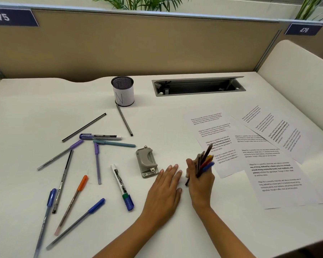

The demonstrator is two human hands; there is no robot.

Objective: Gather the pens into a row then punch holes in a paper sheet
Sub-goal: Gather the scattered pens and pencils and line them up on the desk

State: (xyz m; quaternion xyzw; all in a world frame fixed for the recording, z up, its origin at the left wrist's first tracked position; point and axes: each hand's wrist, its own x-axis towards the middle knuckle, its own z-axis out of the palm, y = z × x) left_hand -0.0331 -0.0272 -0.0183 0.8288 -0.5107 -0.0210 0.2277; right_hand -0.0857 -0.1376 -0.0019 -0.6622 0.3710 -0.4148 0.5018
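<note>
My right hand (200,180) is closed around a bundle of pens (205,162), held nearly upright with their caps pointing up and away. My left hand (164,190) lies flat on the desk just left of it, fingers spread, holding nothing. A grey hole punch (146,162) sits a little left of my left fingertips. Several loose pens and markers are scattered over the left half of the desk, among them an orange-capped pen (75,198), a white marker with a blue cap (121,187) and a teal pen (114,143). Several printed paper sheets (268,175) overlap on the right.
A mesh pen cup (123,91) wrapped in white paper stands at the back centre. A cable tray (198,86) with its lid open is set into the desk behind the sheets. A tan partition wall (138,43) closes off the back, and a white side panel (296,71) the right.
</note>
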